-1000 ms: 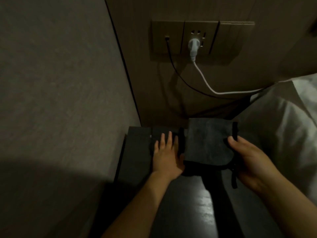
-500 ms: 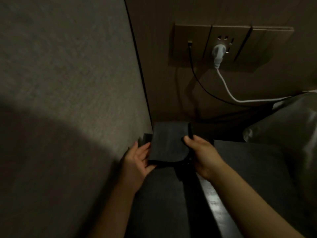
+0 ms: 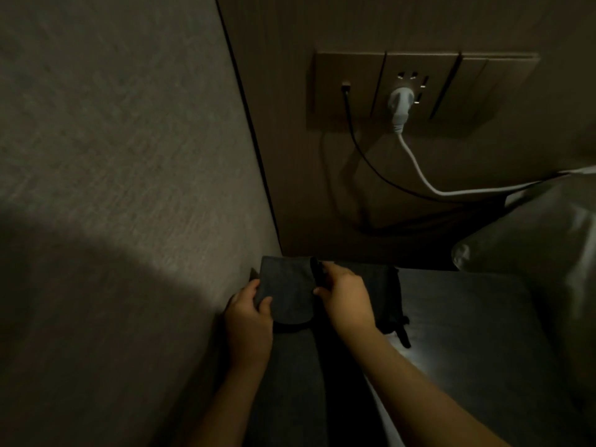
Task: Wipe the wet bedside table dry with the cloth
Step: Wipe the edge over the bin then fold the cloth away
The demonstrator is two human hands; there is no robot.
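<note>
Dim textured wall (image 3: pixel 113 156) filled the left side; beside it the left hand (image 3: pixel 246 321) gripped the dark cloth (image 3: pixel 285 293), thumb curled over its near edge; the right hand (image 3: pixel 346 296) pinched the cloth's right fold above the bedside table (image 3: pixel 467 333); a white plug (image 3: pixel 400 104) sat in the socket panel (image 3: pixel 419 88) above; pale bedding (image 3: pixel 532 237) lay rightmost.

Dark bedside table (image 3: pixel 467 317), seemingly under cloth (image 3: pixel 287 291)
</note>
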